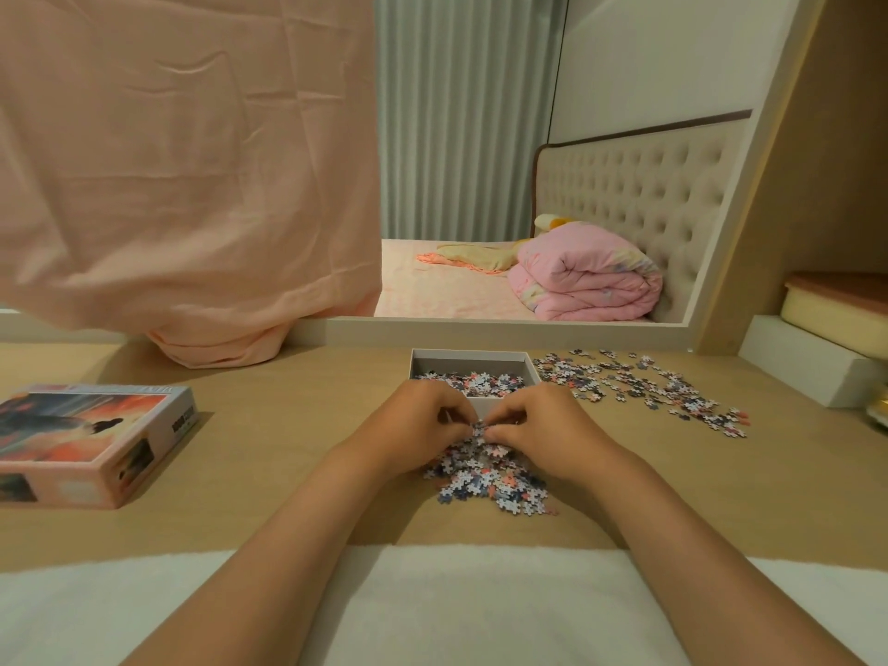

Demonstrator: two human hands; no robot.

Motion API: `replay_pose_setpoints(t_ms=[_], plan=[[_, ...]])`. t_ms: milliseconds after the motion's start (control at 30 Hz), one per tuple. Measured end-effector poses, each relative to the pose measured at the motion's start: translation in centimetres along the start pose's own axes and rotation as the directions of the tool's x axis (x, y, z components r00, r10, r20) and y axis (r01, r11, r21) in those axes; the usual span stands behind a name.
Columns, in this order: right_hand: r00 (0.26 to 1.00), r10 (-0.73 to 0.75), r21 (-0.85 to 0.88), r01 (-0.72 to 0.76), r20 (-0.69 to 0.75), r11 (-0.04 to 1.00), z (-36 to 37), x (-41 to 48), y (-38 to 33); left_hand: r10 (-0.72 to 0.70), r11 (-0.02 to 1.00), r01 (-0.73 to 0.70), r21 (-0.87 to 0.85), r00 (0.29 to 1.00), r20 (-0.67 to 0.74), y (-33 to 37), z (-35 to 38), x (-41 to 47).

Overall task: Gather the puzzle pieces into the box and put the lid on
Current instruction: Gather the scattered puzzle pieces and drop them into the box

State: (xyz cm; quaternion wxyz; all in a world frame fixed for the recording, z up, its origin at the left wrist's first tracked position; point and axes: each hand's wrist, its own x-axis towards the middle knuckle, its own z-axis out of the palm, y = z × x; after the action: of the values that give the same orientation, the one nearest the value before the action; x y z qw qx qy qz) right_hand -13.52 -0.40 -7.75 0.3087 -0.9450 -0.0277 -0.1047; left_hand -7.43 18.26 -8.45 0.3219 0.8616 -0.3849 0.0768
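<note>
Two hands, left hand [417, 420] and right hand [538, 422], pinched together on a clump of puzzle pieces [487, 468], just short of the open box [473, 360] directly beyond; lid [91, 437] well left of box.

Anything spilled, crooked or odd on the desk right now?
Nothing damaged. Loose pieces still lie outside the box: one heap under both hands, another spread to its right. The lid sits apart at far left.
</note>
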Motion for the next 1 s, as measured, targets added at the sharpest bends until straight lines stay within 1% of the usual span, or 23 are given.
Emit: replay_pose_setpoints(t_ms=[67,100,167,233,333,433,467,533,567,633,700,733,767,833,900,967,1000], plan=[[0.998,0.010,0.072,-0.006,-0.061,0.997,-0.4,0.5,-0.4,-0.052,0.993,0.045,-0.108,0.997,-0.056,0.1,-0.4,0.4],[0.995,0.007,0.077,0.001,-0.099,0.997,-0.6,0.9,-0.7,-0.068,0.988,0.055,-0.146,0.994,-0.081,0.0,-0.6,0.8],[0.987,-0.015,0.055,0.024,-0.162,0.998,-1.2,2.0,-1.3,-0.065,0.985,0.039,-0.170,0.986,-0.151,-0.2,-1.2,1.7],[0.980,-0.022,0.082,0.038,-0.197,0.996,-1.7,3.2,-1.7,-0.064,0.981,0.023,-0.191,0.975,-0.212,-0.4,-1.8,2.6],[0.973,-0.046,0.032,0.054,-0.225,0.998,-1.9,5.0,-1.8,-0.082,0.980,0.031,-0.195,0.962,-0.259,-0.7,-1.9,3.6],[0.979,-0.063,-0.031,0.058,-0.192,0.998,-1.1,6.1,-1.4,-0.075,0.995,0.056,-0.083,0.965,-0.250,-1.8,-1.5,4.0],[0.983,-0.062,-0.048,0.054,-0.175,0.997,-0.6,6.3,-1.1,-0.070,0.997,0.072,-0.001,0.972,-0.225,-2.3,-1.2,4.1],[0.990,-0.059,-0.075,0.049,-0.132,0.996,0.1,6.4,-0.5,-0.069,0.967,0.109,0.229,0.982,-0.175,-3.4,-0.6,4.0],[0.992,-0.058,-0.081,0.049,-0.114,0.996,0.3,6.4,-0.2,-0.075,0.948,0.121,0.293,0.984,-0.163,-3.9,-0.4,3.8],[0.992,-0.050,-0.065,0.042,-0.118,0.997,0.3,6.3,0.4,-0.079,0.947,0.123,0.298,0.985,-0.156,-4.4,-0.3,3.3],[0.985,-0.053,-0.055,0.045,-0.162,0.997,-0.1,5.9,0.7,-0.018,0.957,0.064,0.283,0.986,-0.163,-4.3,-0.3,2.8],[0.985,-0.069,-0.072,0.058,-0.157,0.996,-0.2,5.6,0.8,0.015,0.957,0.026,0.289,0.990,-0.139,-4.1,-0.2,2.6],[0.989,-0.092,-0.100,0.080,-0.118,0.992,-0.3,5.2,0.7,0.043,0.954,-0.013,0.300,0.995,-0.093,-3.8,-0.1,2.5],[0.992,-0.121,-0.147,0.123,0.023,0.981,-0.1,4.4,0.5,0.066,0.938,-0.067,0.339,0.998,0.015,-3.4,0.2,2.3],[0.987,-0.110,-0.237,0.135,0.115,0.962,0.1,3.9,0.4,0.053,0.914,-0.066,0.399,0.998,0.043,-3.4,0.3,2.3],[0.987,-0.099,-0.406,0.143,0.128,0.903,0.2,4.0,0.6,0.028,0.886,-0.026,0.463,1.000,0.003,-3.8,0.3,2.2],[0.988,-0.079,-0.459,0.130,0.129,0.879,0.2,4.2,0.7,0.010,0.880,-0.001,0.474,1.000,-0.017,-4.0,0.2,2.1]])
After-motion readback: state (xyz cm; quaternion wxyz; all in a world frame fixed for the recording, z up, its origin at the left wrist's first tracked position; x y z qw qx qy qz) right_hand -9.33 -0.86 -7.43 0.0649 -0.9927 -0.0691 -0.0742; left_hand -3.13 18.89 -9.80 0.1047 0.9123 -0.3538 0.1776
